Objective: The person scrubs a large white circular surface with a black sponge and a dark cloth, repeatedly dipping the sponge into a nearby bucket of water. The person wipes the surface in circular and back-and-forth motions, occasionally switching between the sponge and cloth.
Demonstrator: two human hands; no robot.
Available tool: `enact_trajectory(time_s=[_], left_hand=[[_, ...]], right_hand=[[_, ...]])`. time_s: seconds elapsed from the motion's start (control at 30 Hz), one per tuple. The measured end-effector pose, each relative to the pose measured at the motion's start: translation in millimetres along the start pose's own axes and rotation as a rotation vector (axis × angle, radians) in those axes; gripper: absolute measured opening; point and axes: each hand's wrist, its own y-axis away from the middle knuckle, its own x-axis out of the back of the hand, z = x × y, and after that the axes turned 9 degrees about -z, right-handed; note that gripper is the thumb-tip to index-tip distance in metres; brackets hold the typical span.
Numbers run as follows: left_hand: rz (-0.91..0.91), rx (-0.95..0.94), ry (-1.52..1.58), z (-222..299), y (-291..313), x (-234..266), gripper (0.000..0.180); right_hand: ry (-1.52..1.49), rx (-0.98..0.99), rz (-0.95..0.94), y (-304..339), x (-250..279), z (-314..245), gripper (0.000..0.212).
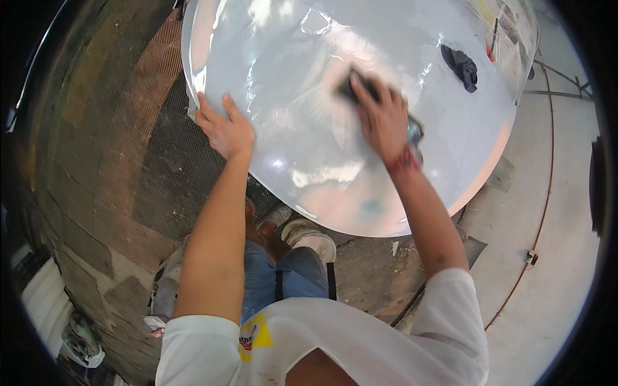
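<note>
A large, glossy, pale grey-white panel (pixel 290 128) with a rounded edge and light reflections lies before me. My left hand (pixel 225 128) rests at its left edge, fingers spread and holding nothing. Over the middle of the panel, my right hand (pixel 386 119) grips a dark block-like pad (pixel 354 89) against the surface. Motion blurs the pad, and the fingers partly cover it, so its underside is hidden. A red band (pixel 405 159) circles my right wrist. Farther right, a crumpled black cloth or glove (pixel 460 67) lies on the panel.
Clear plastic sheeting (pixel 515 32) covers something at the far right. Below the panel stands a white bucket (pixel 317 241) by my legs. Ribbed dark matting (pixel 170 148) covers floor at left. A brown cord (pixel 547 193) runs along the pale floor at right.
</note>
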Motion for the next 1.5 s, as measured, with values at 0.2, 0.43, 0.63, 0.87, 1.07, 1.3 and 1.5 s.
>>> enact_trajectory(time_s=[0.2, 0.43, 0.63, 0.87, 1.07, 1.3, 1.5], left_hand=[[0.023, -0.023, 0.032, -7, -6, 0, 0.075], [-0.01, 0.022, 0.031, 0, -3, 5, 0.076], [0.026, -0.014, 0.004, -5, -4, -2, 0.077], [-0.011, 0.025, 0.009, 0, -1, 2, 0.077], [0.022, -0.003, 0.019, -1, -2, -4, 0.077], [0.012, 0.011, 0.024, 0, -1, 2, 0.076], [0.034, -0.034, -0.008, -6, -4, -3, 0.077]], right_hand=[[-0.061, -0.135, 0.106, -50, -16, -37, 0.058], [0.047, 0.144, -0.075, 44, -17, -20, 0.068], [-0.096, -0.043, 0.164, -87, -10, -27, 0.048], [-0.074, 0.258, -0.043, 55, -10, -20, 0.068], [-0.002, -0.008, 0.154, -99, -3, -27, 0.049], [-0.019, 0.164, -0.14, 101, -10, -26, 0.077], [0.02, 0.006, 0.005, -36, 5, 15, 0.068]])
